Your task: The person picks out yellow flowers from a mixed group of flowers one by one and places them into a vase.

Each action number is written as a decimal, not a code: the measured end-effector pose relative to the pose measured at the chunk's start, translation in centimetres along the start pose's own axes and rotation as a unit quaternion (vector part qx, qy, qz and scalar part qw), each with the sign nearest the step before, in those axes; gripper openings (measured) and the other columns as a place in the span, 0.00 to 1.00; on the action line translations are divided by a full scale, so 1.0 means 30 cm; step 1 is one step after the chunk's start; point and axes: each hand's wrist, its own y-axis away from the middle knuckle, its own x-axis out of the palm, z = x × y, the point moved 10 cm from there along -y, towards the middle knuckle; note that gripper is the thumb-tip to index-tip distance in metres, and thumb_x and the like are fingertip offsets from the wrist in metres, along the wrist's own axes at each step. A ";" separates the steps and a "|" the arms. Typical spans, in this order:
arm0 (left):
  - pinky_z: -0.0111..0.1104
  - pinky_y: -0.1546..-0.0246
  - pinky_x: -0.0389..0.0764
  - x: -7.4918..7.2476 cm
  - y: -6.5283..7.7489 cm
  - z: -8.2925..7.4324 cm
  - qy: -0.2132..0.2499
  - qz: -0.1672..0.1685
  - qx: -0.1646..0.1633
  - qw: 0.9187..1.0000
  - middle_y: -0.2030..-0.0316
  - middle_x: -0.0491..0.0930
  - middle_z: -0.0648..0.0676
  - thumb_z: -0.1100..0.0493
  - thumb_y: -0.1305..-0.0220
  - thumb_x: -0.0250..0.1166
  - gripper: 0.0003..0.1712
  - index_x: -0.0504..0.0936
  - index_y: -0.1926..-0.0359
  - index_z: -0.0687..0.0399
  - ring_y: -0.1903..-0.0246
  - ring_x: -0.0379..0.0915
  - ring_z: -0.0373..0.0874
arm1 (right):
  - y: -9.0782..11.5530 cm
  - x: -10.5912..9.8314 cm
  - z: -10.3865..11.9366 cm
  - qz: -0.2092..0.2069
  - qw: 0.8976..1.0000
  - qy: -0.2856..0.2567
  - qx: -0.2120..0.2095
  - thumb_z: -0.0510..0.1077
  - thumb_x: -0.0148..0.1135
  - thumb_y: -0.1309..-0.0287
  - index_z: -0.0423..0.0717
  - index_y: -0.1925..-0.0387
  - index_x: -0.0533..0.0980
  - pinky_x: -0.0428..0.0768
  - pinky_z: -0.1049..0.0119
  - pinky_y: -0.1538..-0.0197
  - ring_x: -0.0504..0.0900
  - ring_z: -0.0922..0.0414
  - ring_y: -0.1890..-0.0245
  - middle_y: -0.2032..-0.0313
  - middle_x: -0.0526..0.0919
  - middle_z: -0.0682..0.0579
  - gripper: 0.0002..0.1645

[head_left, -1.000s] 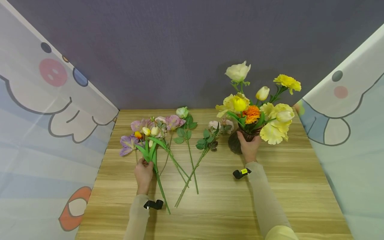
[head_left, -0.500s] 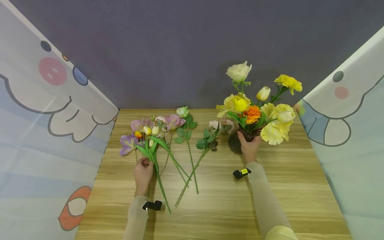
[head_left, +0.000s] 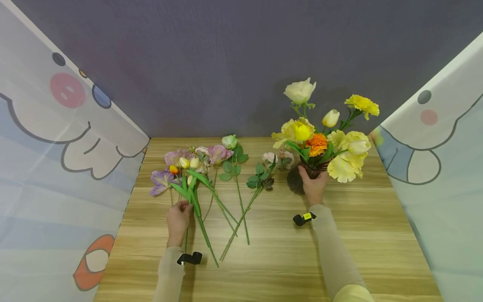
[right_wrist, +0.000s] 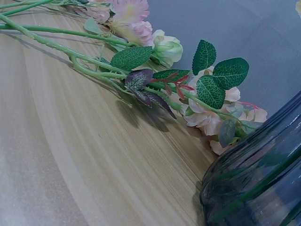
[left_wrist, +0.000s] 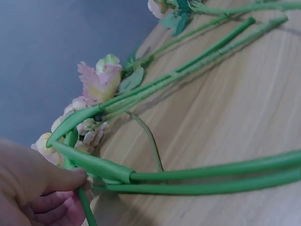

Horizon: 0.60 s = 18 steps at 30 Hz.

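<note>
My left hand (head_left: 178, 222) pinches a thin green tulip stem (left_wrist: 86, 207) between thumb and fingers, below a cluster of tulips (head_left: 184, 162) in yellow, white and orange. Two more green tulip stems (left_wrist: 216, 179) run beside it, away from the fingers, over the table. With my right hand (head_left: 314, 186) I grip the neck of a dark, see-through glass vase (head_left: 295, 181). Yellow, white and orange flowers (head_left: 316, 144) stand in the vase and spread over its rim. In the right wrist view the vase's ribbed side (right_wrist: 254, 183) shows stems inside, while the hand is out of sight.
Purple flowers (head_left: 161, 181) lie left of the tulips. A pale green flower (head_left: 229, 141) and pink roses (head_left: 270, 157) lie between the hands, their stems crossing on the wooden table (head_left: 271, 268). A grey wall (head_left: 226, 71) stands behind, with printed cloth panels (head_left: 45, 167) at both sides.
My left hand has shifted slightly left and back towards me. The tulip stems have spread apart, one now showing below the hand. My right hand stays on the vase.
</note>
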 end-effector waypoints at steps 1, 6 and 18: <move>0.42 0.68 0.82 -0.004 -0.003 -0.005 0.003 -0.004 0.003 1.000 0.64 0.84 0.67 0.65 0.36 0.67 0.12 0.83 0.56 0.72 0.66 0.82 0.58 | 0.000 0.000 0.000 0.001 1.000 0.003 0.003 0.36 0.73 0.49 0.40 0.43 0.75 0.73 0.66 0.41 0.78 0.59 0.46 0.49 0.81 0.54 0.30; 0.29 0.72 0.78 -0.026 -0.010 -0.041 0.026 -0.025 0.019 0.999 0.65 0.85 0.65 0.64 0.37 0.68 0.11 0.85 0.57 0.70 0.68 0.82 0.55 | 0.000 0.000 0.001 0.001 1.000 0.003 0.009 0.35 0.73 0.49 0.40 0.42 0.75 0.73 0.66 0.41 0.78 0.59 0.46 0.49 0.81 0.54 0.30; 0.22 0.76 0.73 -0.065 -0.024 -0.175 0.094 -0.065 0.045 0.992 0.64 0.85 0.62 0.61 0.37 0.69 0.14 0.84 0.55 0.66 0.70 0.80 0.51 | 0.000 0.004 0.005 0.004 1.000 0.009 0.007 0.34 0.72 0.49 0.36 0.41 0.73 0.72 0.65 0.41 0.77 0.58 0.46 0.48 0.80 0.55 0.32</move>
